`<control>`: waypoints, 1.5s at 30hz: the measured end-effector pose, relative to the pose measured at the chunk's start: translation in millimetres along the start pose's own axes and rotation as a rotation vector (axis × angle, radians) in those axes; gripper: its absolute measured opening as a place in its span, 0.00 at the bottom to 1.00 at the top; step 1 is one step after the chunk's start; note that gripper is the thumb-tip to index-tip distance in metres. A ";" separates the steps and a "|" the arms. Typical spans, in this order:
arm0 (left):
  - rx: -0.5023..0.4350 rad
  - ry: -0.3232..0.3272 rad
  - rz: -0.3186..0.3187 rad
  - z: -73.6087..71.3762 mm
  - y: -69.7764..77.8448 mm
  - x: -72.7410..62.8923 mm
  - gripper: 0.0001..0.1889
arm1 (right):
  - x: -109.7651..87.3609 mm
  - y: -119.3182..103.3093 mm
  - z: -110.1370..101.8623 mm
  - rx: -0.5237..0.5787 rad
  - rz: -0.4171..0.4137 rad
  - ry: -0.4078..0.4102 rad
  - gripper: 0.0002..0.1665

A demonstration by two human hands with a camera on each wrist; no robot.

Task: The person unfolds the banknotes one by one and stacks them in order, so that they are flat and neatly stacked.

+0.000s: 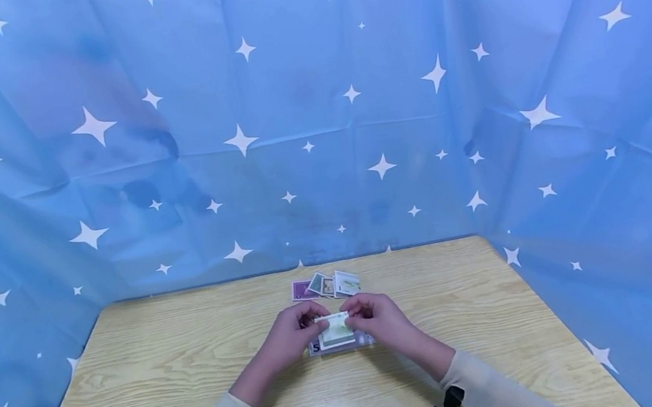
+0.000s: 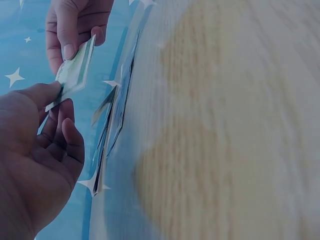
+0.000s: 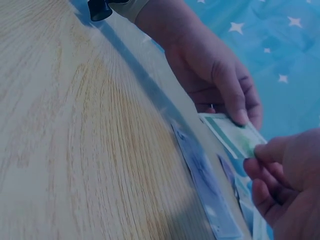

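Note:
My left hand (image 1: 295, 333) and right hand (image 1: 380, 320) hold a small green-and-white banknote (image 1: 335, 331) between them, thumbs on its near face. In the left wrist view the left hand (image 2: 40, 160) pinches the banknote (image 2: 75, 75) at one end, and the right hand (image 2: 77, 27) grips the opposite end. From the right wrist view, the banknote (image 3: 232, 132) is raised over a purple banknote (image 3: 205, 185) lying flat on the table. A printed 5 shows at that purple note's left end in the head view.
Beyond the hands, several notes lie partly overlapped on the wooden table (image 1: 198, 360): a purple one (image 1: 303, 291) at the left, a pale green one (image 1: 347, 282) at the right. A blue star-patterned cloth (image 1: 325, 196) hangs behind the table's far edge.

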State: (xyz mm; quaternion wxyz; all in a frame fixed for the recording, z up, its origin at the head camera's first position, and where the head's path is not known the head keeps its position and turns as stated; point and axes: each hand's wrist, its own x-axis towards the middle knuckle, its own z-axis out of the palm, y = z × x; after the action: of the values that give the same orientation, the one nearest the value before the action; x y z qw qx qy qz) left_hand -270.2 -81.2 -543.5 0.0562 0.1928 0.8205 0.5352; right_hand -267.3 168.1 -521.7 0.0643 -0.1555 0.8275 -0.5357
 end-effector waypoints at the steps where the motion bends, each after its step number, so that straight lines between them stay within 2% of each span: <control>1: 0.001 0.000 0.004 0.2 -0.3 0.0 0.05 | -0.2 -0.5 0.2 0.004 0.001 -0.001 0.12; 9: 0.021 0.035 -0.014 0.9 -2.0 2.0 0.05 | -1.5 1.6 -2.4 -0.006 -0.015 -0.031 0.12; 19: -0.018 0.025 -0.021 -0.9 0.9 0.5 0.03 | -1.1 4.8 -7.2 -0.058 -0.084 -0.084 0.14; 25: -0.047 0.012 -0.042 -2.0 3.4 -0.6 0.04 | 0.6 3.3 -12.8 -0.084 -0.143 -0.071 0.10; 33: -0.057 -0.007 -0.011 -2.4 5.9 0.1 0.02 | 2.8 3.3 -13.6 -0.123 -0.190 -0.041 0.10; 36: -0.058 -0.012 -0.011 -2.9 5.7 -0.7 0.03 | 2.7 2.7 -13.7 -0.120 -0.177 -0.041 0.10; 42: -0.055 -0.018 -0.008 -4.4 3.9 -2.1 0.04 | 0.4 -0.3 -12.4 -0.097 -0.066 -0.038 0.09; 45: -0.065 -0.021 -0.009 -4.6 2.9 -2.0 0.04 | -0.3 -1.0 -10.8 -0.096 -0.045 -0.027 0.08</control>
State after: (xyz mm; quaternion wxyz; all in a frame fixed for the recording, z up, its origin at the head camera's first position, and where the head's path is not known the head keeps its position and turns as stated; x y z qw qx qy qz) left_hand -269.0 -84.9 -539.1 0.0737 0.1927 0.8030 0.5591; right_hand -269.7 177.1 -516.3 0.0560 -0.1841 0.8476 -0.4945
